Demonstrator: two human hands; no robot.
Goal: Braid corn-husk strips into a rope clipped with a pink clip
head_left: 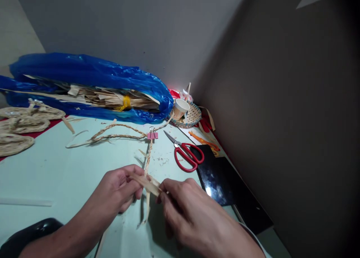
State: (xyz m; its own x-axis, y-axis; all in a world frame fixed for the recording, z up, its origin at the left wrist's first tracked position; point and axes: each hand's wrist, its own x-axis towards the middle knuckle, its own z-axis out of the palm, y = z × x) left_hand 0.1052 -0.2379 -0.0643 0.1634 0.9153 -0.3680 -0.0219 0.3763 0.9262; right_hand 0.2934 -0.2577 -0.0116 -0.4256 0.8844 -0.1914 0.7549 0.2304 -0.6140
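Note:
A braided cord (149, 153) of pale dried plant fibre runs toward me from a pink binder clip (152, 135). At its near end, loose flat strips hang over the table. My left hand (123, 186) pinches the braid end and a strip from the left side. Opposite it, my right hand (185, 205) pinches the other end of a flat dried-leaf strip (149, 183), which spans the gap between both hands. One more strip (147, 205) dangles below. Beyond the clip, the finished-looking braid (120, 125) loops out to the left. Parts of the fingertips are hidden behind the strips.
Red-handled scissors (188, 156) lie right of the braid, beside a glossy black flat object (215, 179). A blue plastic bag (84, 63) holding dried leaf bundles (107, 97) stands along the wall. Nearby are a paper cup (180, 108), a woven basket (192, 115) and woven pieces (17, 143).

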